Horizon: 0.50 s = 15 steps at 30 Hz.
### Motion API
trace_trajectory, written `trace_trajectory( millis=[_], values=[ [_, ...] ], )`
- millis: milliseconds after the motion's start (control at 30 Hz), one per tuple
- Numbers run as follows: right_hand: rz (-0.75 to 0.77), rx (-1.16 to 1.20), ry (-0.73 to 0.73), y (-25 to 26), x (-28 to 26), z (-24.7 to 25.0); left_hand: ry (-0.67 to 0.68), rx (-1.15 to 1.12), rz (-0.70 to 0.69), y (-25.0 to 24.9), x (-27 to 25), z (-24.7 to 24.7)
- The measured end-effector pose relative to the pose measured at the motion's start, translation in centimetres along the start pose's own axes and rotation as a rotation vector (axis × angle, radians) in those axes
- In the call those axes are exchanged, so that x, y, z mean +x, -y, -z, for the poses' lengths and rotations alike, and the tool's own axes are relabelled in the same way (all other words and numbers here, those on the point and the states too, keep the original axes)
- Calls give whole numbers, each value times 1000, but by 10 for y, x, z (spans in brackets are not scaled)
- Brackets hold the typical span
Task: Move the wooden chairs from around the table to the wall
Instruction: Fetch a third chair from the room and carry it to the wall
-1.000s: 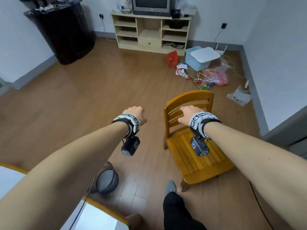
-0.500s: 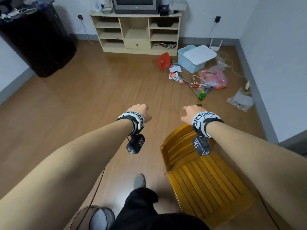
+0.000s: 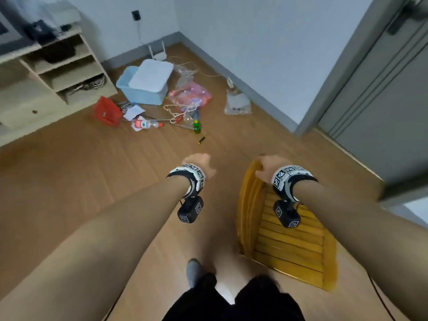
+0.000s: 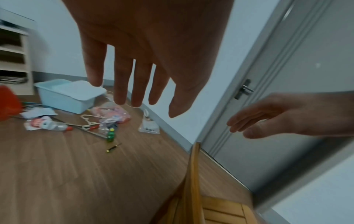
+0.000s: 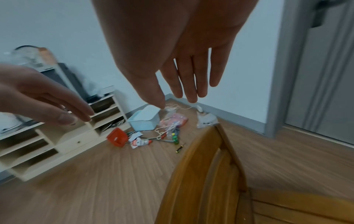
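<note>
Chair [image 3: 289, 230] is seen standing on the floor near the door [image 3: 382, 107], apparently set down there; nothing is held. Fingers of left hand [image 4: 134, 60] and right hand [image 5: 182, 60] are spread, relaxed. Other chairs, unseen, cannot be judged.

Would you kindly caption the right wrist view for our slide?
Open right hand hovering above the wooden chair backrest, floor clutter beyond.
</note>
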State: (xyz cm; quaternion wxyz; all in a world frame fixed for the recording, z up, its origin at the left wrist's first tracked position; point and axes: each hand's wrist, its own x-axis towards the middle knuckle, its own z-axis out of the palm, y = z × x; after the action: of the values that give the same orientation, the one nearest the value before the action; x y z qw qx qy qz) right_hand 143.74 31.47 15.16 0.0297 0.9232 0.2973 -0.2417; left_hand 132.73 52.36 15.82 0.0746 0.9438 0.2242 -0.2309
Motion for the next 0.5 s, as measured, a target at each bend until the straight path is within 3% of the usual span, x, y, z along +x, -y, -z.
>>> trace_trajectory(
  millis=[233, 500],
  values=[
    [-304, 94, 15, -29, -21, -15, -31, 110, -289, -41, 39, 11],
    [-516, 261, 33, -54, -43, -65, 12, 241, -515, -85, 64, -1]
  ],
)
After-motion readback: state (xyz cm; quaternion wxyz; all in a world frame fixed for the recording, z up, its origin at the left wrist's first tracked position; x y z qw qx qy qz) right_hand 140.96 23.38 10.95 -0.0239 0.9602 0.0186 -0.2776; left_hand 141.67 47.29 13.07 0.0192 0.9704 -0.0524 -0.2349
